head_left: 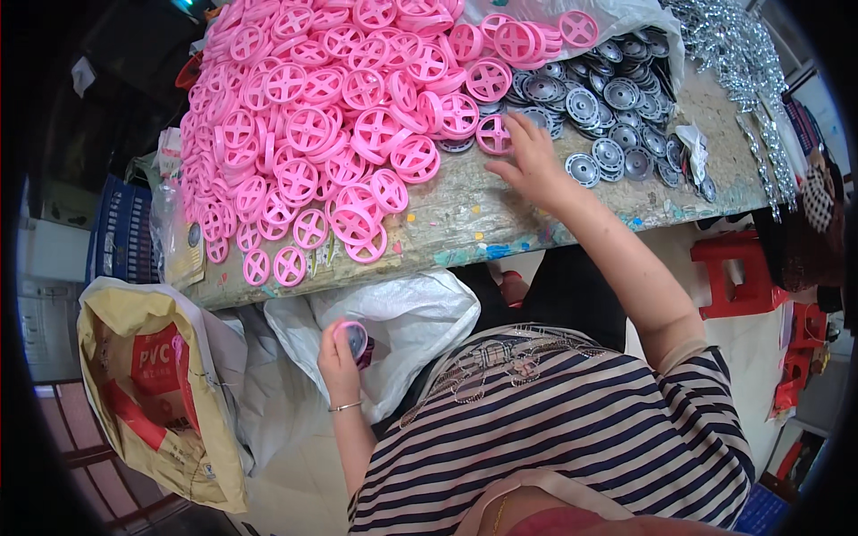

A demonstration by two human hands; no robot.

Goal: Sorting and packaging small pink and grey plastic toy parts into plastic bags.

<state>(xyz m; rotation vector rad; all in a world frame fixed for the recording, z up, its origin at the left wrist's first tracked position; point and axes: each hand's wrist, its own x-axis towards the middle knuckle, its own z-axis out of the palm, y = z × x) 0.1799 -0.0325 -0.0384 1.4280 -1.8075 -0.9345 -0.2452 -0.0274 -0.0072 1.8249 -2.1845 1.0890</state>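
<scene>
A big heap of pink plastic wheels [331, 116] with cross spokes covers the left and middle of the worn table [465, 219]. A smaller pile of grey round hubcaps [608, 107] lies at the right. My right hand [527, 161] reaches out flat on the table, fingers spread and touching a pink wheel [493, 134] at the edge between the two piles. My left hand [340, 357] is down below the table edge, closed on an assembled pink wheel with a grey cap [355, 339], over a white bag [411, 330].
A yellow-and-red printed sack [152, 384] stands open at the lower left. Shiny metal parts [742, 71] lie along the table's far right. A red plastic stool [737, 272] stands on the floor to the right, a blue crate [121, 232] to the left.
</scene>
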